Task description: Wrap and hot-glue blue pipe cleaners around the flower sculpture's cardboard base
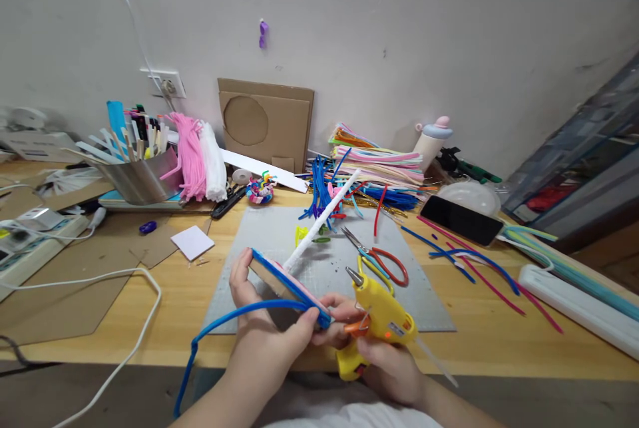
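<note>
My left hand (269,335) grips a flat cardboard piece (269,281) edged with blue and pink pipe cleaners. Its thumb presses a blue pipe cleaner (229,313) against the near corner; the loose tail curves left and hangs down past the table edge. A white fuzzy stick (324,218) slants up from behind the cardboard; how it joins is hidden. Around a yellow hot glue gun (382,311) my right hand (394,361) is closed, with the nozzle pointing up and left. Some right fingers reach the cardboard's near corner. The gun's small light glows orange-red.
Beneath the hands is a grey cutting mat (239,235) bearing scissors (384,265) and pliers (354,238). Pipe cleaner bundles (379,162) lie behind. A phone (462,220) and loose pipe cleaners are at right. A white cable (150,321) loops at left, near a power strip (40,255).
</note>
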`<control>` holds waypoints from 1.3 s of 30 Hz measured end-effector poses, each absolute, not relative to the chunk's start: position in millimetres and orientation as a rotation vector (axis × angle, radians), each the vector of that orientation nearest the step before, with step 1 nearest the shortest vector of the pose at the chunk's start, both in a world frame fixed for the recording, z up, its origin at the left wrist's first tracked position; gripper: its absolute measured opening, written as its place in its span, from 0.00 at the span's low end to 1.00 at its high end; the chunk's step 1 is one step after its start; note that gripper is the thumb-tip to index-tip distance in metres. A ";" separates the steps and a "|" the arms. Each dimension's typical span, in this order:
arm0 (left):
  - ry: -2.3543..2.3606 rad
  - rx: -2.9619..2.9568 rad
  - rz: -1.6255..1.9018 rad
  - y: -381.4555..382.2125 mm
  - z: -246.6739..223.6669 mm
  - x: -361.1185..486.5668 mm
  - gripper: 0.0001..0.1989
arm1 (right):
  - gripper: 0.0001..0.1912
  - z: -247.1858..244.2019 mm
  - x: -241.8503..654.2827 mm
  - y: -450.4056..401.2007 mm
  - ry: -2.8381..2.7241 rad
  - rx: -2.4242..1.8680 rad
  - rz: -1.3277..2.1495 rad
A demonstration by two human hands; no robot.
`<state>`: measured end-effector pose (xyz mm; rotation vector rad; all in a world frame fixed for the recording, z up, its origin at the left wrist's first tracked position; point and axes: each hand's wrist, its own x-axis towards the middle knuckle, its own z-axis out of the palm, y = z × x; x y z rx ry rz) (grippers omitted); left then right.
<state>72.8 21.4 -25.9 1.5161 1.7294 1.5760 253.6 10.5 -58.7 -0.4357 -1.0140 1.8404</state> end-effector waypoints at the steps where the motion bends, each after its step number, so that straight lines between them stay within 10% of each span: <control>1: 1.740 1.550 1.544 21.4 -28.0 72.0 0.52 | 0.18 -56.5 254.8 10.3 -1.025 -0.444 1.843; 18: 1.765 2.003 1.488 25.3 -23.2 87.1 0.55 | 0.17 77.5 318.2 41.3 -1.815 -1.123 1.117; 39: 1.796 2.150 1.406 25.0 -21.1 98.8 0.54 | 0.25 67.9 297.5 27.8 -2.122 -1.212 0.410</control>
